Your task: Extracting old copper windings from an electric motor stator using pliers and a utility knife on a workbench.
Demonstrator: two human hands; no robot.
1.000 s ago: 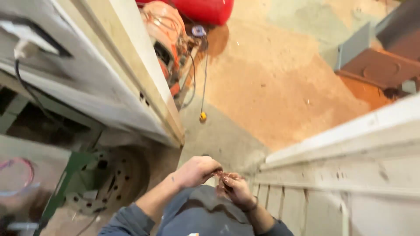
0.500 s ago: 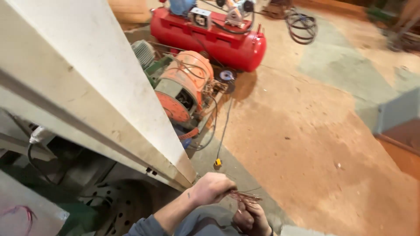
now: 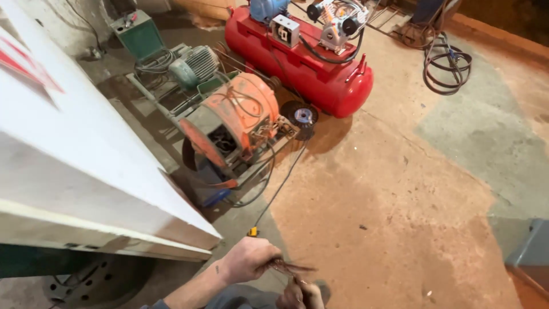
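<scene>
Thin wire strands [image 3: 291, 268], reddish-brown and frayed, sit at the bottom centre of the head view, low over the concrete floor [image 3: 400, 200]. The bundle is small and partly blurred; the strand count cannot be told. The left hand [image 3: 249, 260] is closed around one end of the strands, knuckles up. The right hand [image 3: 300, 294] lies just below, cut by the frame edge, with its fingers pinched on the other end. The two hands are close together, joined by the strands.

Just beyond the left hand a small yellow fitting [image 3: 253, 232] lies on the floor at the end of a dark cable [image 3: 283, 183]. The cable runs up to an orange machine housing [image 3: 237, 123] on a metal frame, with a grey abrasive disc [image 3: 301, 116] beside it. Behind these stands a grey-green electric motor [image 3: 194, 66] and a green box [image 3: 136, 34].

A red compressor tank [image 3: 311, 71] lies horizontally farther back, carrying a pump and fittings on top. A coiled dark hose [image 3: 446, 63] rests on the floor to its right. A white slanted panel [image 3: 74, 171] fills the left side, with a perforated metal disc [image 3: 94, 283] below it.
</scene>
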